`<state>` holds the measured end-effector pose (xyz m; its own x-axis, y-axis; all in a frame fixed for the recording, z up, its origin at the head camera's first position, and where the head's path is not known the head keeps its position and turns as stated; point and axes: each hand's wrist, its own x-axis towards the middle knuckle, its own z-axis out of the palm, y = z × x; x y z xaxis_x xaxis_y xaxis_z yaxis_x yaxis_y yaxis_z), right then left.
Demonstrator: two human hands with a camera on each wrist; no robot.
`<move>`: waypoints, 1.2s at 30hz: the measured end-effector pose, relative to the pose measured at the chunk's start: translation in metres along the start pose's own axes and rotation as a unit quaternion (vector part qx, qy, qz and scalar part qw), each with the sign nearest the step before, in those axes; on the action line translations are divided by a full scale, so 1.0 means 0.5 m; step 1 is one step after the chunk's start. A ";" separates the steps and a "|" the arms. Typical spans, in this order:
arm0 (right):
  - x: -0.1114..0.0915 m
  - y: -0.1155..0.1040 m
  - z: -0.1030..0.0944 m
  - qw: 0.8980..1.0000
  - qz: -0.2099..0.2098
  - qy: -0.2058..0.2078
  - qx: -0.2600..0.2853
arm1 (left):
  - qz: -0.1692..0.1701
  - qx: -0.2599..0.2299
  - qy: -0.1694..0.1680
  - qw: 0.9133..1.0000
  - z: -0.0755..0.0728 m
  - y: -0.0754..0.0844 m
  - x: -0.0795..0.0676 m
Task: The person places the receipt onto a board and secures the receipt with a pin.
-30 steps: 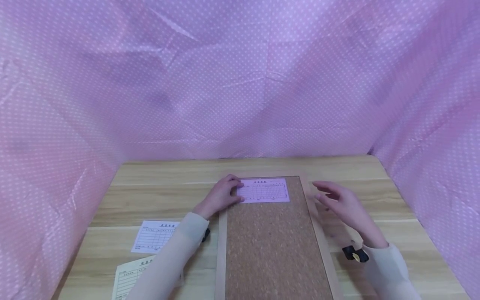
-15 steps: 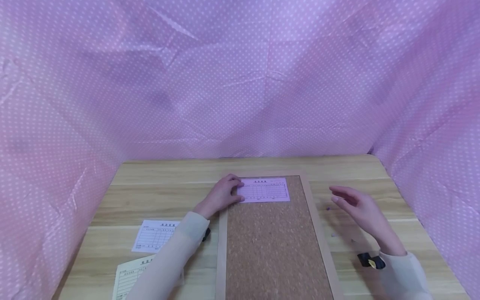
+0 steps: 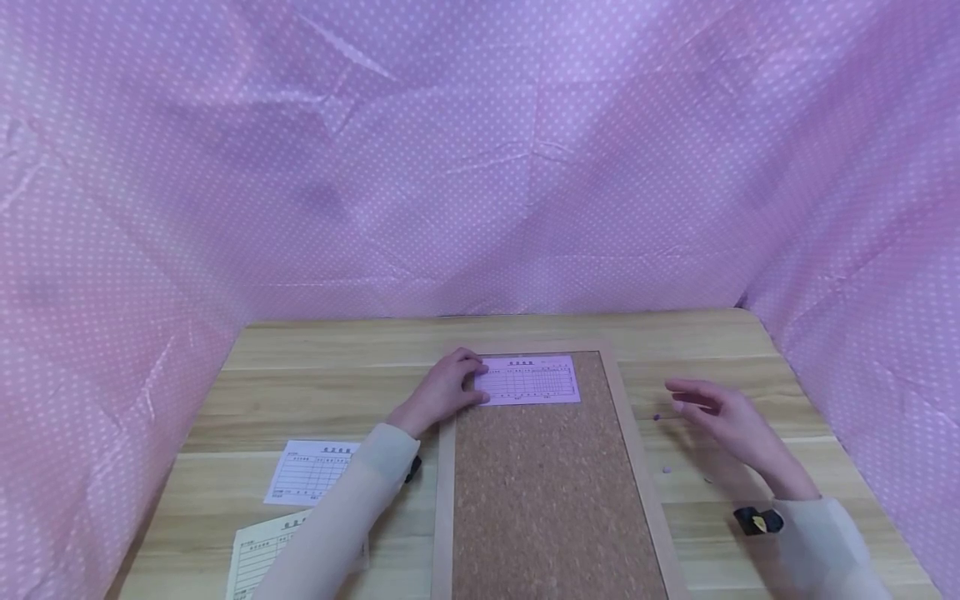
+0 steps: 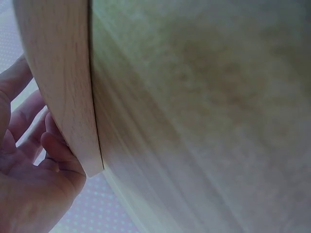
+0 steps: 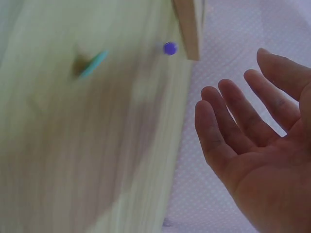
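Observation:
A pink printed slip [image 3: 528,382] lies across the top of a cork board [image 3: 547,500] with a pale wooden frame. My left hand [image 3: 444,390] rests at the slip's left end, its thumb and fingertips spread on that edge. In the left wrist view, fingers curve along the board's wooden frame [image 4: 60,73]. Off the board's right side, my right hand [image 3: 720,414] hovers over the table with relaxed fingers and nothing in it. Nearby on the tabletop is a small purple round-headed pin [image 5: 169,48], and a blurred teal, disc-like piece [image 5: 94,64] shows in the right wrist view.
Left of the board lie a white printed slip [image 3: 307,473] and a yellowish one [image 3: 262,550], both partly covered by the left sleeve. A small pale piece [image 3: 666,470] sits right of the board. Pink dotted cloth [image 3: 480,167] surrounds the wooden table [image 3: 360,342].
My right hand has moved right and slightly down, away from the board's frame, uncovering the small pieces on the table. The left hand and the pink slip have stayed put.

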<state>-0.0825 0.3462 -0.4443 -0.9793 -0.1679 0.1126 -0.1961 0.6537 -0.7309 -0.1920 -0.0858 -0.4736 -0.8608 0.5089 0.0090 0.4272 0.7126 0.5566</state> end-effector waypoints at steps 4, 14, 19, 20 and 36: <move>0.003 0.016 0.000 1.000 0.004 -0.017 -0.006 | 0.001 0.002 0.000 1.000 0.000 0.000 0.000; 0.015 0.046 0.005 0.998 -0.020 -0.057 -0.027 | -0.006 -0.002 -0.006 1.000 -0.002 -0.001 0.003; 0.023 0.049 0.007 0.996 -0.026 -0.081 -0.031 | -0.009 -0.001 -0.009 1.000 -0.002 -0.002 0.003; 0.025 0.049 0.007 0.996 -0.027 -0.083 -0.031 | -0.009 -0.001 -0.009 1.000 -0.003 -0.001 0.003; 0.037 0.069 0.025 0.996 -0.022 -0.081 -0.037 | -0.005 -0.007 -0.008 1.000 -0.007 0.006 0.000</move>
<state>-0.1068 0.3565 -0.4759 -0.9502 -0.3102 0.0289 -0.2473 0.6946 -0.6756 -0.1918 -0.0854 -0.4691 -0.8607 0.5091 -0.0095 0.4143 0.7111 0.5680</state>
